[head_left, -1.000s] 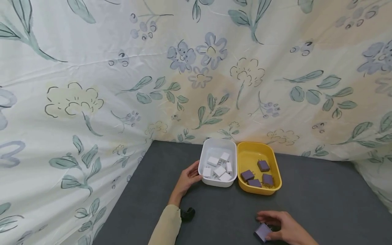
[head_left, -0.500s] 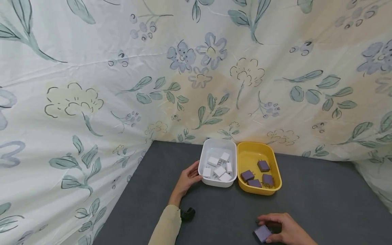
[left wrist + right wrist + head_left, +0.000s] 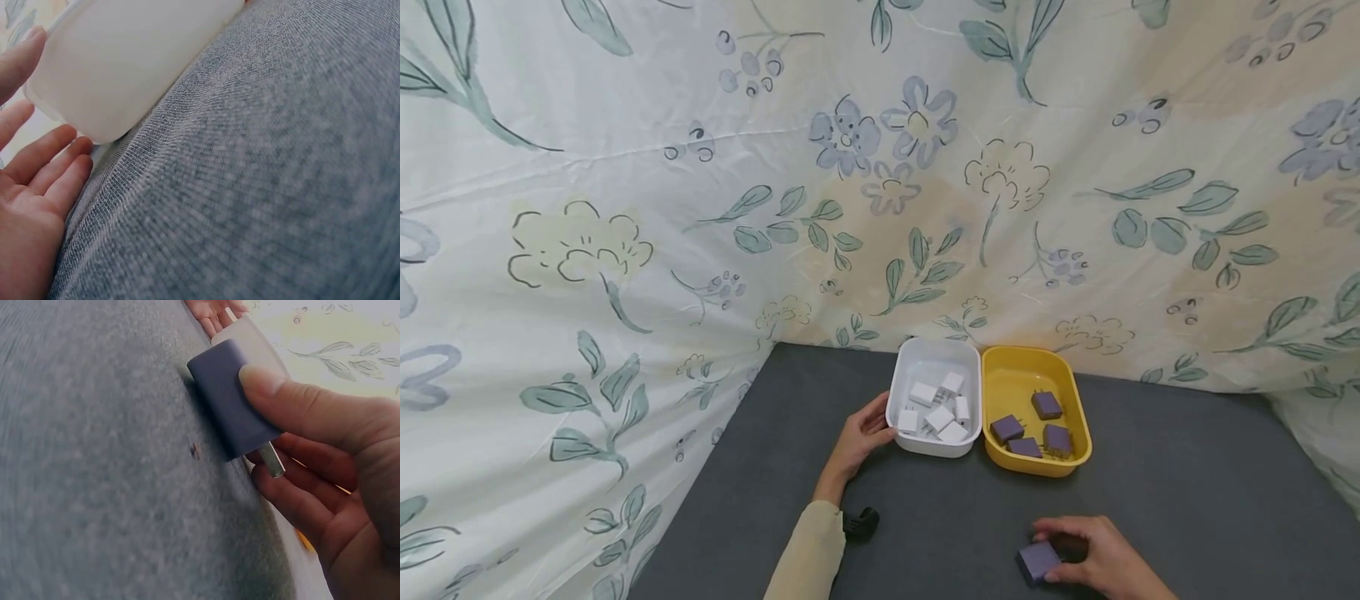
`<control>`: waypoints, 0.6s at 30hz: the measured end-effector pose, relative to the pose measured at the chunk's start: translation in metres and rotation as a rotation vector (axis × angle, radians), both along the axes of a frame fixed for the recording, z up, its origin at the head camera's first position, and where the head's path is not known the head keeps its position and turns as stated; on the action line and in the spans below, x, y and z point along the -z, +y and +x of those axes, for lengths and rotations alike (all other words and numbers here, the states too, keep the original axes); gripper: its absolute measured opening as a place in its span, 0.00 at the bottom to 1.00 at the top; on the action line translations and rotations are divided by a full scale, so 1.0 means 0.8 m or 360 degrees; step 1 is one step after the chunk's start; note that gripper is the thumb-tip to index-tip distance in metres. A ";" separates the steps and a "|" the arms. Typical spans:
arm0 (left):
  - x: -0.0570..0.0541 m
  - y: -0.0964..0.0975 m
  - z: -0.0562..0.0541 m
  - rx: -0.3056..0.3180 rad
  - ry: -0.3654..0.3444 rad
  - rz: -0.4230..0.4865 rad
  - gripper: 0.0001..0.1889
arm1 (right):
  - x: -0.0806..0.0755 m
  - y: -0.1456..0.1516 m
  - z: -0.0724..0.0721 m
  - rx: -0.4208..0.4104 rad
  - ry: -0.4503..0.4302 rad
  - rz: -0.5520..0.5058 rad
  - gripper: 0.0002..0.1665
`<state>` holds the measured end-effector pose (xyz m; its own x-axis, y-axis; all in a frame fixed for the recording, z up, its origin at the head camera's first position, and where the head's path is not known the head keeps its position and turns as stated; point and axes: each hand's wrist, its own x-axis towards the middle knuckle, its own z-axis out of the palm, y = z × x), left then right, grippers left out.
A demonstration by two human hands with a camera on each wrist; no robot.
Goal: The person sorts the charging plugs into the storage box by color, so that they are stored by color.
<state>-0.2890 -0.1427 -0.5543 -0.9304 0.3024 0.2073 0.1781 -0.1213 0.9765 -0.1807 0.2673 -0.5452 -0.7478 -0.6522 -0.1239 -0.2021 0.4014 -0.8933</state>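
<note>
Near the front edge of the head view, my right hand (image 3: 1097, 557) pinches a purple plug-in charger (image 3: 1037, 562). The right wrist view shows the thumb (image 3: 265, 381) against the charger's side, other fingers behind it and a metal prong (image 3: 272, 460) pointing toward the palm. The charger is close over the grey cloth. My left hand (image 3: 859, 436) rests with relaxed fingers along the left side of a white bin (image 3: 934, 448), its thumb by the bin wall in the left wrist view. Several white chargers (image 3: 938, 418) lie inside that bin.
A yellow bin (image 3: 1037, 467) stands right against the white one, with several purple chargers (image 3: 1047, 405) in it. Both rest on a dark grey cloth-covered table (image 3: 1187, 467). A flowered curtain (image 3: 880, 167) borders the back and left side.
The purple charger has turned in my right fingers and shifted slightly left, and its prongs no longer show in the head view. My left hand and both bins stay in place.
</note>
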 end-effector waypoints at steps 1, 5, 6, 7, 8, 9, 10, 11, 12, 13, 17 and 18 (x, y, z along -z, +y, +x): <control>-0.003 0.000 0.001 0.0001 -0.0001 -0.0003 0.37 | -0.001 -0.001 0.000 0.0013 0.0008 0.0008 0.34; -0.010 0.000 0.005 0.0002 -0.0004 -0.0021 0.37 | -0.008 -0.009 0.000 0.0093 0.0053 0.0036 0.36; -0.011 0.001 0.006 0.0001 -0.0007 -0.0024 0.37 | -0.010 -0.010 0.000 0.0116 0.0074 0.0044 0.36; -0.011 0.001 0.006 -0.0004 -0.0012 -0.0028 0.37 | -0.012 -0.012 0.000 0.0140 0.0093 0.0054 0.37; -0.011 0.001 0.007 -0.0006 -0.0017 -0.0027 0.37 | -0.014 -0.014 -0.001 0.0161 0.0112 0.0071 0.37; -0.012 0.001 0.007 -0.0008 -0.0021 -0.0025 0.37 | -0.016 -0.015 -0.001 0.0180 0.0128 0.0086 0.36; -0.012 0.001 0.008 -0.0012 -0.0023 -0.0022 0.37 | -0.018 -0.017 -0.002 0.0191 0.0147 0.0098 0.36; -0.012 0.001 0.008 -0.0015 -0.0022 -0.0018 0.37 | -0.019 -0.018 -0.002 0.0199 0.0166 0.0108 0.36; -0.012 0.001 0.008 -0.0019 -0.0022 -0.0015 0.37 | -0.020 -0.019 -0.003 0.0203 0.0185 0.0112 0.36; -0.013 0.001 0.008 -0.0019 -0.0019 -0.0010 0.37 | -0.021 -0.020 -0.004 0.0206 0.0203 0.0109 0.36; -0.012 0.001 0.006 -0.0016 0.0006 -0.0007 0.37 | -0.023 -0.024 -0.008 0.0233 0.0254 0.0047 0.35; -0.011 0.000 0.005 -0.0014 0.0012 -0.0005 0.37 | -0.024 -0.025 -0.009 0.0245 0.0253 0.0027 0.35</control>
<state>-0.2847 -0.1424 -0.5455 -0.9313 0.2950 0.2134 0.1866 -0.1165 0.9755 -0.1877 0.2473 -0.5264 -0.8495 -0.5275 -0.0066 -0.2747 0.4530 -0.8482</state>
